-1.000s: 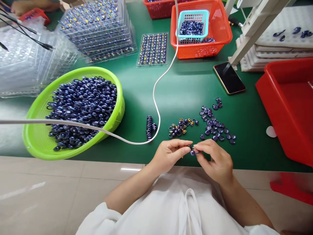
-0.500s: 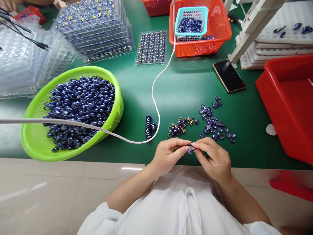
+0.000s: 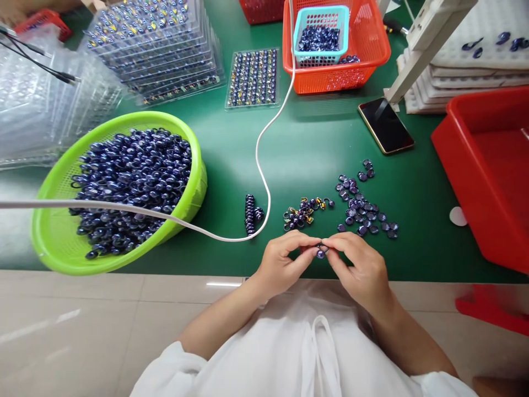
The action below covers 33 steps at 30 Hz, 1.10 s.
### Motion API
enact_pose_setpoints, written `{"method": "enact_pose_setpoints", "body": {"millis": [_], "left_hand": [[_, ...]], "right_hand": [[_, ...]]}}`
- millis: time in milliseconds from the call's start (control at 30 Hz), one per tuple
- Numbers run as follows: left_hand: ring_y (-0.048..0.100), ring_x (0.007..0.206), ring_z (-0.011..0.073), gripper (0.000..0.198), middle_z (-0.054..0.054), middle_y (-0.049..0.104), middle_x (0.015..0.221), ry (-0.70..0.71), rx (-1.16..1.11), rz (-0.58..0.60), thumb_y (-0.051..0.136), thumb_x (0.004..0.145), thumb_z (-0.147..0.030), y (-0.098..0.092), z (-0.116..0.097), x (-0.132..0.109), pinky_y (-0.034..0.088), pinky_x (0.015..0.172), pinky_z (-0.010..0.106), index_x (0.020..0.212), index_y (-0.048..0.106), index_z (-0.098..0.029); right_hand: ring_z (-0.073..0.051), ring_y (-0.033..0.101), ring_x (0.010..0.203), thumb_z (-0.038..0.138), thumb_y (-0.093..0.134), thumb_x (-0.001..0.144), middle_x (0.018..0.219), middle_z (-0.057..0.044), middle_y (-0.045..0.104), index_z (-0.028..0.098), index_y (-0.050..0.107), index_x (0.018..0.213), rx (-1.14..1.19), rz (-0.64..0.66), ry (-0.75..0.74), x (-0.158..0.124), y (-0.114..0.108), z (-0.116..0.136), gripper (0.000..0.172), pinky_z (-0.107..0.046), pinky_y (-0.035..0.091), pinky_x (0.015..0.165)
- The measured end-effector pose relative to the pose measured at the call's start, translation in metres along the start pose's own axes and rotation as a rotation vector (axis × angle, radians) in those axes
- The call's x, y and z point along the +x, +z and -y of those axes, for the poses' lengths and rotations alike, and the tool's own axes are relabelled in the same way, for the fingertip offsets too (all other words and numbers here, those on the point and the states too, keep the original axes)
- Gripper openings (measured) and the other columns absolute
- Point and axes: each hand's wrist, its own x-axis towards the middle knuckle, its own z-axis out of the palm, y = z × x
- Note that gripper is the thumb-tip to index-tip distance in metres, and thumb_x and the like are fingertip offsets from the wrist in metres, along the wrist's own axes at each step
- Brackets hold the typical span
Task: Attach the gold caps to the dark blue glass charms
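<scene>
Hands (image 3: 285, 263) (image 3: 360, 267) pinch a bead (image 3: 320, 254) near the table edge (image 3: 433, 278)

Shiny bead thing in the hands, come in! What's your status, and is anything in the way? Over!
Left hand and right hand: fingertips pinching together. Dark bead piece: held between them. White cable: off left, clear of both hands.

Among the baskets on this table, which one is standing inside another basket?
The turquoise basket: it sits inside the larger orange basket, while the green basket stands apart from both.
</scene>
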Motion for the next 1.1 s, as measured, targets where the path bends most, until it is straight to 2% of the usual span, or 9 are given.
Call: {"method": "enact_pose_setpoints", "body": {"millis": [133, 333, 700, 800, 933, 1033, 1100], "left_hand": [[0.068, 0.074, 0.0163, 0.013, 0.008, 0.077, 0.083, -0.047, 0.016, -0.042, 0.07, 0.088, -0.015, 0.003, 0.0, -0.003, 0.053, 0.068, 0.027, 0.099, 0.077, -0.015], [0.069, 0.074, 0.0159, 0.012, 0.007, 0.076, 0.082, -0.066, 0.056, -0.047, 0.069, 0.088, -0.014, 0.005, -0.003, -0.005, 0.053, 0.068, 0.026, 0.097, 0.077, -0.015], [0.068, 0.075, 0.0166, 0.013, 0.008, 0.076, 0.083, 0.021, 0.089, -0.062, 0.066, 0.088, -0.011, 0.008, 0.003, -0.005, 0.054, 0.07, 0.028, 0.096, 0.075, -0.015], [0.068, 0.074, 0.0166, 0.012, 0.007, 0.076, 0.082, -0.051, 0.081, -0.036, 0.066, 0.088, -0.013, 0.01, 0.004, -0.004, 0.054, 0.07, 0.027, 0.095, 0.076, -0.015], [0.07, 0.076, 0.0178, 0.012, 0.008, 0.076, 0.085, -0.266, -0.044, -0.005, 0.068, 0.088, -0.021, 0.013, 0.003, -0.004, 0.056, 0.073, 0.028, 0.094, 0.076, -0.015], [0.071, 0.077, 0.0176, 0.014, 0.008, 0.077, 0.087, -0.395, -0.181, -0.022, 0.072, 0.085, -0.024, 0.014, 0.001, -0.004, 0.057, 0.073, 0.028, 0.095, 0.075, -0.015], [0.069, 0.074, 0.0155, 0.014, 0.007, 0.077, 0.086, -0.453, -0.246, -0.069, 0.074, 0.083, -0.025, 0.013, 0.0, -0.003, 0.056, 0.07, 0.025, 0.093, 0.075, -0.015]], "right_hand": [[-0.012, 0.064, 0.071, 0.008, 0.062, 0.09, 0.085, 0.0, 0.069, 0.022, 0.064, 0.099, 0.095, 0.015, 0.125, 0.001, 0.001, 0.003, 0.016, -0.025, 0.052, 0.067], [-0.011, 0.062, 0.067, 0.01, 0.06, 0.09, 0.082, 0.001, 0.068, 0.022, 0.066, 0.094, 0.143, 0.011, 0.207, 0.001, 0.003, 0.008, 0.014, -0.022, 0.047, 0.056], [-0.011, 0.06, 0.063, 0.014, 0.06, 0.088, 0.075, 0.002, 0.067, 0.021, 0.065, 0.088, 0.238, 0.019, 0.401, -0.001, 0.012, 0.007, 0.009, -0.022, 0.048, 0.058], [-0.01, 0.058, 0.06, 0.014, 0.06, 0.086, 0.071, 0.003, 0.064, 0.021, 0.062, 0.084, 0.23, 0.012, 0.419, 0.0, 0.014, 0.007, 0.008, -0.022, 0.048, 0.056], [-0.011, 0.058, 0.061, 0.012, 0.057, 0.088, 0.071, 0.003, 0.062, 0.022, 0.061, 0.086, 0.161, 0.046, 0.302, 0.001, 0.006, 0.004, 0.01, -0.022, 0.047, 0.057], [-0.012, 0.062, 0.071, 0.013, 0.057, 0.093, 0.082, 0.001, 0.067, 0.023, 0.065, 0.097, 0.094, 0.128, 0.18, 0.0, -0.011, -0.007, 0.013, -0.024, 0.049, 0.064], [-0.014, 0.065, 0.081, 0.015, 0.06, 0.093, 0.093, -0.002, 0.07, 0.024, 0.067, 0.101, -0.027, 0.065, 0.166, -0.001, -0.025, -0.018, 0.013, -0.026, 0.051, 0.07]]}}
